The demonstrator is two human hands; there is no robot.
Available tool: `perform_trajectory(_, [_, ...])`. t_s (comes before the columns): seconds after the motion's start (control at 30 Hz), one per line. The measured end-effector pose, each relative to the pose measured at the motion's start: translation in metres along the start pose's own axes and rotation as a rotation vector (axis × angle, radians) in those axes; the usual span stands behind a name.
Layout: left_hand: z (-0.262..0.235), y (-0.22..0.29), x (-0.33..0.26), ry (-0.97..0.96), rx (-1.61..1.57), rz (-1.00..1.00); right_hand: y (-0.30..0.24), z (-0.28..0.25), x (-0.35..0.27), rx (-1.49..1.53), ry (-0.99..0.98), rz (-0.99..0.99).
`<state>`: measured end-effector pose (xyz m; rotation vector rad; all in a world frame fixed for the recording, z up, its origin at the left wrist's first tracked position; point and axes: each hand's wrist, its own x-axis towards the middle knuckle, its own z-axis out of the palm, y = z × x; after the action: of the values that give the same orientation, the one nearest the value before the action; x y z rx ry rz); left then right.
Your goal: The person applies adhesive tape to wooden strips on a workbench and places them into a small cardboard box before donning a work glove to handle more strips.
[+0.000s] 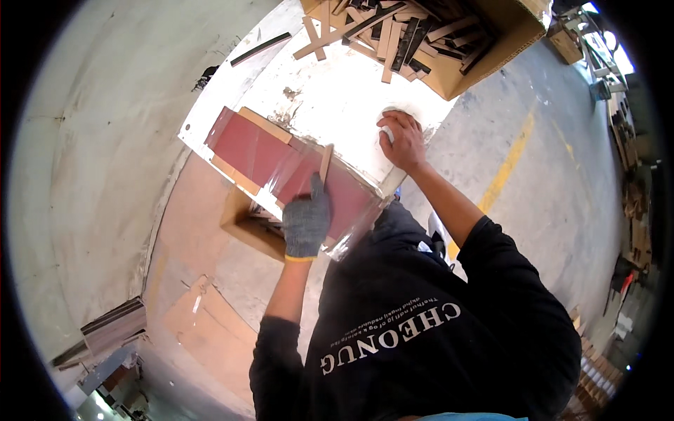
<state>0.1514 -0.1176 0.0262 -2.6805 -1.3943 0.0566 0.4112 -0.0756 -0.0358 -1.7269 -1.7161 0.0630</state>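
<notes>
My left hand (307, 221) wears a grey knit glove with a yellow cuff. It grips a thin wooden stick (326, 163) that stands up from the fingers. Under it lies a red flat board (249, 149) with tan wooden edges, wrapped in clear plastic film, at the near edge of a white worktable (330, 98). My right hand (402, 140) is bare and presses down on a small white wad (386, 133) on the tabletop, to the right of the board.
An open cardboard box (491, 49) full of wooden strips (393, 35) sits at the table's far end. A black strip (261, 48) lies at the table's left edge. A smaller cardboard box (246, 228) stands on the floor below. A yellow line (509, 165) crosses the concrete floor.
</notes>
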Motion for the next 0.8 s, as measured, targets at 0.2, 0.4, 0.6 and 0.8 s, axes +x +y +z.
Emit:
perform_trajectory(0.2, [-0.011,0.012,-0.050,-0.152,-0.096,-0.057,-0.001,-0.003,-0.002,0.004,0.001,0.036])
perform_trajectory(0.4, [-0.021,0.006,0.076,-0.163,-0.331,-0.157,-0.010,0.005,-0.002,-0.017,0.005,-0.011])
perform_trajectory(0.6, [-0.036,-0.014,-0.010,0.036,-0.585,-0.710,-0.006,-0.002,0.000,-0.030,-0.032,0.040])
perform_trajectory(0.8, [0.003,-0.090,-0.072,0.197,-0.249,-0.894,-0.008,-0.003,0.002,-0.010,-0.011,0.050])
